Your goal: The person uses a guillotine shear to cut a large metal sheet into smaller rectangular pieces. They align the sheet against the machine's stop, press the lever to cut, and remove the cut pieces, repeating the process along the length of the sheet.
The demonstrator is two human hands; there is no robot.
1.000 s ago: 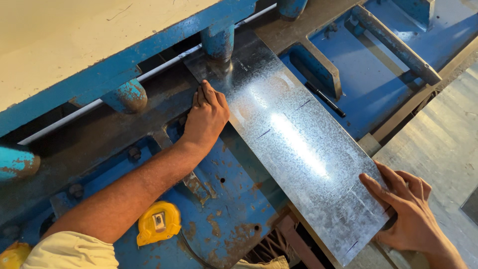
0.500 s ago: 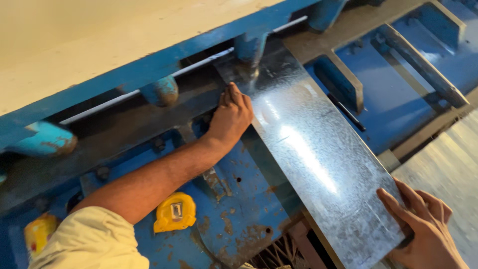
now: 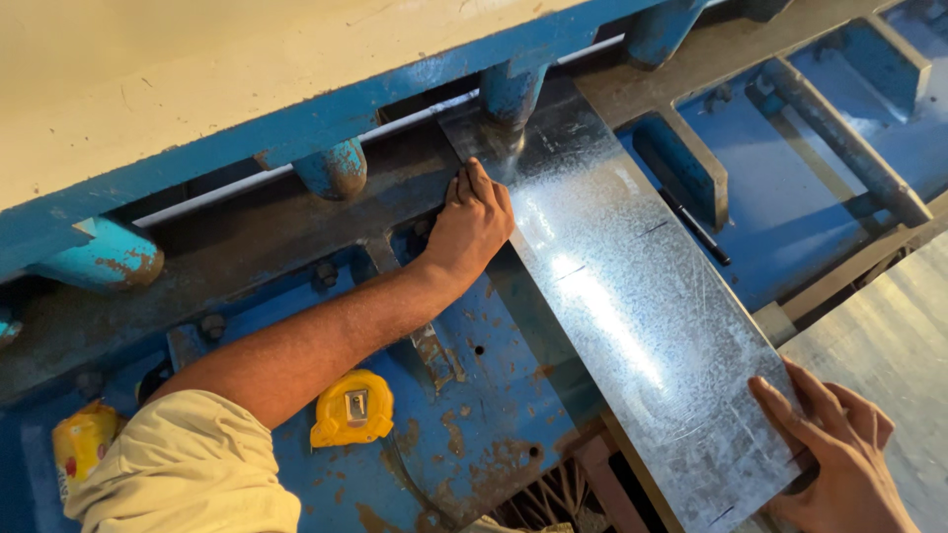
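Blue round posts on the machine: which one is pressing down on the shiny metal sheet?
The blue post just above the left hand meets the galvanized sheet. The other posts stand off the sheet.

Your galvanized steel sheet [image 3: 617, 296] is a long, narrow strip with a mottled, shiny grey face that catches a bright glare down its middle. It lies flat on the blue worktop [image 3: 474, 395], running on a slant from the far end, tucked under the blue hold-down foot [image 3: 511, 94], to the near right edge. Short dark marks cross it.
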